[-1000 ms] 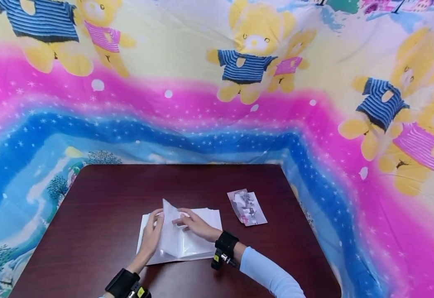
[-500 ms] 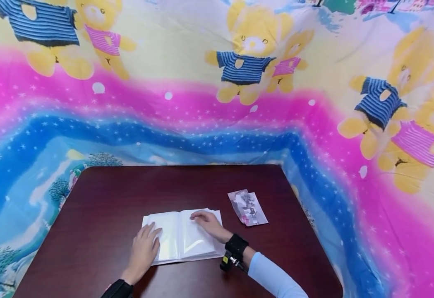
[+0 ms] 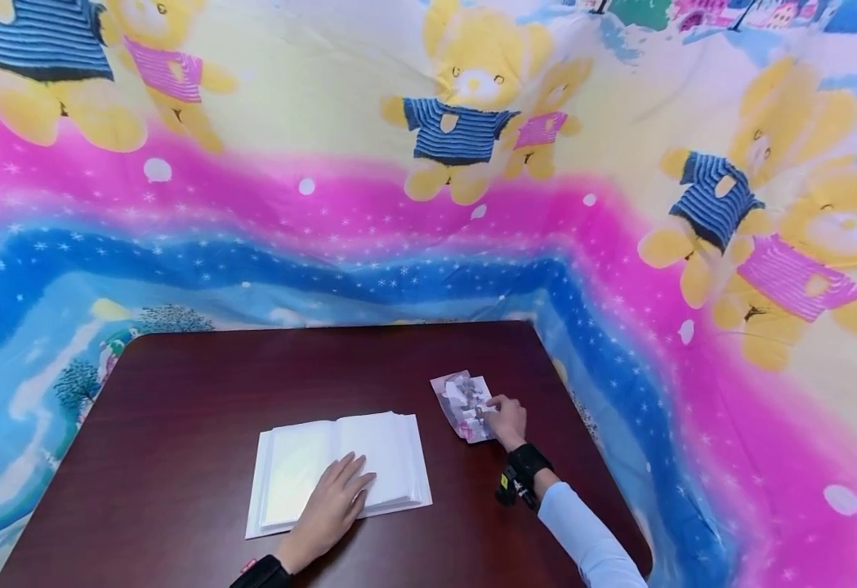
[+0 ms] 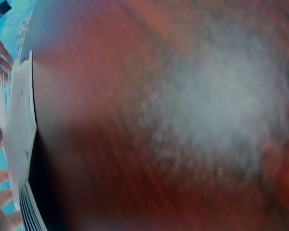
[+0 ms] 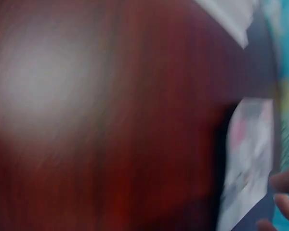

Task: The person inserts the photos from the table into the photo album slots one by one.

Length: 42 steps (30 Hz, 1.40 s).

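Note:
An album with clear sleeves [image 3: 299, 461] lies spread on the table, white pages facing up. My left hand [image 3: 330, 505] rests with straight fingers across its lower middle, near the fold. To the right of the album are a few overlapping photo prints [image 3: 461, 402], grey and pink. My right hand [image 3: 509, 419] reaches over their right edge, fingers slightly bent. In the right wrist view, the fingertips [image 5: 284, 183] are spread beside the edge of the prints [image 5: 250, 159]; the view is blurred, and no print shows between them.
The dark reddish-brown table [image 3: 200, 392] has rounded far corners. Behind it and along its sides hangs a cloth [image 3: 354, 212] printed with teddy bears and snowflakes. Light glares off the tabletop in both wrist views.
The raised page has come down flat. My right hand has left the album and moved right to the prints. The left hand has shifted right across the pages. The head view has turned slightly right.

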Motion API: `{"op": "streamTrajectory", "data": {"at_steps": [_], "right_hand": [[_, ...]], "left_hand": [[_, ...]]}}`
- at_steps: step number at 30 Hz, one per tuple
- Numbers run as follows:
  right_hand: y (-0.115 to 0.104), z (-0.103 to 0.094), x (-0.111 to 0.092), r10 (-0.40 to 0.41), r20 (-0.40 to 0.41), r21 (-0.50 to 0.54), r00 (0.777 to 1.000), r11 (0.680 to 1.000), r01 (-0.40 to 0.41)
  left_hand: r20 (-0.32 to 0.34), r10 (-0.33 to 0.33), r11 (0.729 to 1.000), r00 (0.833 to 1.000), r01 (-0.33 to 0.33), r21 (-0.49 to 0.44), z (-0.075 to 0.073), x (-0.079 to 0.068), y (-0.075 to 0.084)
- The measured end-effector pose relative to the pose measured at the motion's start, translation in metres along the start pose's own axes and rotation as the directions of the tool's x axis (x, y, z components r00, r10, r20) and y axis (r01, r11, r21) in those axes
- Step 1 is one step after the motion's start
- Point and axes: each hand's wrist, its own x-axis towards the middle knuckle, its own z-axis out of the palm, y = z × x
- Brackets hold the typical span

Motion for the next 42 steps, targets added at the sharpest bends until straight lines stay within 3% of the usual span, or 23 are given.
{"op": "streamTrajectory", "data": {"at_steps": [7,13,21,25,31,36,39,42], "right_hand": [[0.018,0.003,-0.005,0.204,0.115,-0.100,0.972,0.976,-0.193],[0.019,0.005,0.001,0.271,0.118,-0.131,0.955,0.958,-0.256],[0.020,0.004,0.001,0.222,0.109,-0.001,0.969,0.975,-0.223],[0.020,-0.001,0.002,0.203,0.139,0.170,0.969,0.959,-0.225],[0.003,-0.007,0.004,0.083,0.213,0.462,0.974,0.869,-0.175],[-0.018,-0.016,0.005,-0.044,0.282,0.567,0.958,0.813,-0.130],[-0.038,-0.027,0.000,-0.180,0.358,0.577,0.916,0.814,-0.066],[-0.060,-0.036,-0.007,-0.349,0.417,0.551,0.839,0.831,0.072]], "left_hand": [[-0.034,0.113,0.994,0.993,-0.112,0.016,0.003,-0.009,0.005],[-0.040,0.171,0.985,0.984,-0.170,0.028,0.009,-0.012,0.010],[-0.051,0.209,0.977,0.977,-0.206,0.058,0.008,-0.012,0.014],[-0.054,0.202,0.979,0.978,-0.199,0.049,0.008,-0.011,0.013],[-0.038,0.141,0.990,0.989,-0.141,0.004,0.004,-0.009,0.008],[0.040,0.088,0.995,0.995,-0.086,-0.050,-0.014,0.018,0.001],[0.030,0.104,0.993,0.994,-0.102,-0.063,-0.029,0.047,-0.009],[-0.038,0.140,0.988,0.989,-0.142,-0.059,-0.043,0.078,-0.018]]}}
